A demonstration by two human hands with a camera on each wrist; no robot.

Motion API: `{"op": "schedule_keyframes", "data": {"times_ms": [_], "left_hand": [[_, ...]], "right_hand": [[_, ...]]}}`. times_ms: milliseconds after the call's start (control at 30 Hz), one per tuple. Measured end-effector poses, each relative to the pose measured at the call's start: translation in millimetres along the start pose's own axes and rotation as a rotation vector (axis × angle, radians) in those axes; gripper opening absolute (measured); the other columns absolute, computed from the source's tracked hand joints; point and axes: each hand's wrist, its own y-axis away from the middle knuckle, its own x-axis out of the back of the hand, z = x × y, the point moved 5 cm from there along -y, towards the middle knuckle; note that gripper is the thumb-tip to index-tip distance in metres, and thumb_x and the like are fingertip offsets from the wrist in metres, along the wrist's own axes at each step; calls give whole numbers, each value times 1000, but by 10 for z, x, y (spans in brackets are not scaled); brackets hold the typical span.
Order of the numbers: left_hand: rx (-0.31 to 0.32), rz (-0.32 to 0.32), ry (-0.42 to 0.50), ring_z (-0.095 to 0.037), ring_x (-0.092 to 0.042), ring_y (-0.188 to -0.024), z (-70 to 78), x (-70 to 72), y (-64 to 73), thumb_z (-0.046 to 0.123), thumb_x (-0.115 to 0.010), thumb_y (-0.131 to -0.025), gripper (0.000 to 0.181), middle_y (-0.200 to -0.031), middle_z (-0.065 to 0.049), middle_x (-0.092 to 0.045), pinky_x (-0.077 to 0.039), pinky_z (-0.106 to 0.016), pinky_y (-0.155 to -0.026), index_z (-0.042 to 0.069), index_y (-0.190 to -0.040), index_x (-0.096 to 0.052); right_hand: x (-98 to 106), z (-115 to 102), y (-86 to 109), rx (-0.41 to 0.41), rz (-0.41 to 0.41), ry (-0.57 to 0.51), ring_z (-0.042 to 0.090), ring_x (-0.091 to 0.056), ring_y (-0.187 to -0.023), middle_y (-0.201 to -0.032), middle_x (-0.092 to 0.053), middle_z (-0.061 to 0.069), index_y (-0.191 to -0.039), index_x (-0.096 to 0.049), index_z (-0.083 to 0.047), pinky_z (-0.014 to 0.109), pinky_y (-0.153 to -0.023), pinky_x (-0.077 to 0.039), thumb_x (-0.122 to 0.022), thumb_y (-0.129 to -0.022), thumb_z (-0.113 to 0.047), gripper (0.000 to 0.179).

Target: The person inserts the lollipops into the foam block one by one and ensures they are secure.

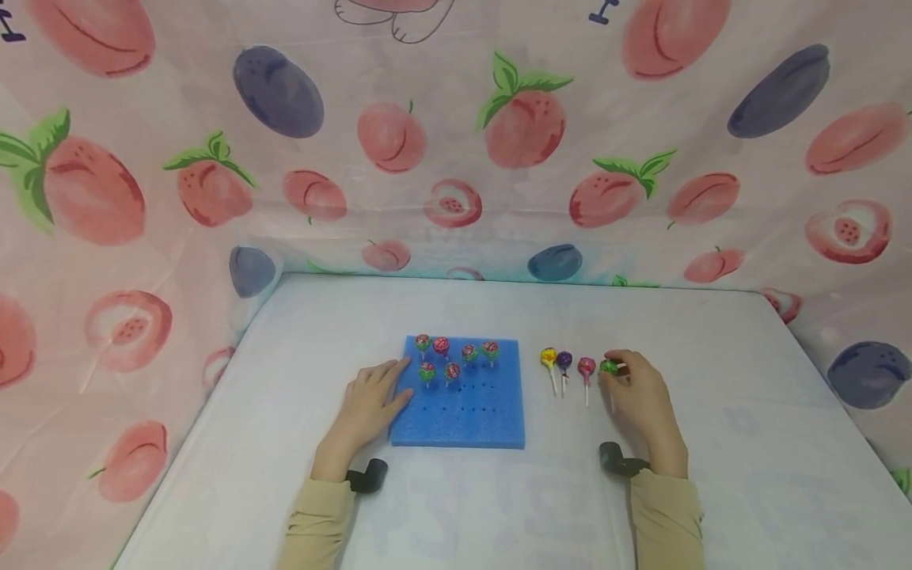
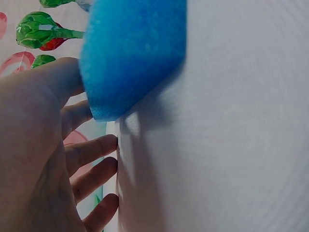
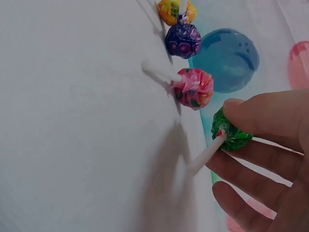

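Note:
My right hand (image 1: pixel 644 402) pinches a green-wrapped lollipop (image 3: pixel 231 134) by its head between thumb and fingers, its white stick pointing away from the palm in the right wrist view. Beside it on the table lie a pink lollipop (image 1: pixel 587 366), a purple lollipop (image 1: pixel 564 359) and a yellow lollipop (image 1: pixel 549 357). My left hand (image 1: pixel 365 410) rests at the left edge of a blue foam board (image 1: pixel 456 429). Its thumb touches the board, and other fingertips reach the tabletop in the left wrist view. Several red-and-green lollipops (image 1: pixel 453 370) stand upright in the board's far part.
Small holes run in rows across the near and right parts of the board. A white-covered table (image 1: pixel 748 412) carries everything. Fruit-printed cloth (image 1: pixel 456 134) hangs behind and at both sides. Dark devices (image 1: pixel 367 476) are strapped at both wrists.

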Motion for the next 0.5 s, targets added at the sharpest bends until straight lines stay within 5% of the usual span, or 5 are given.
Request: {"op": "schedule_keyframes", "data": {"times_ms": [500], "left_hand": [[-1, 1, -1, -33, -37, -135, -13, -15, 0, 41, -51, -98, 57, -150, -12, -43, -31, -57, -109, 21, -149, -36]], "right_hand": [[-4, -301, -7, 56, -13, -44, 37, -59, -104, -117, -61, 21, -122, -57, 0, 55, -92, -47, -62, -91, -11, 33]]}}
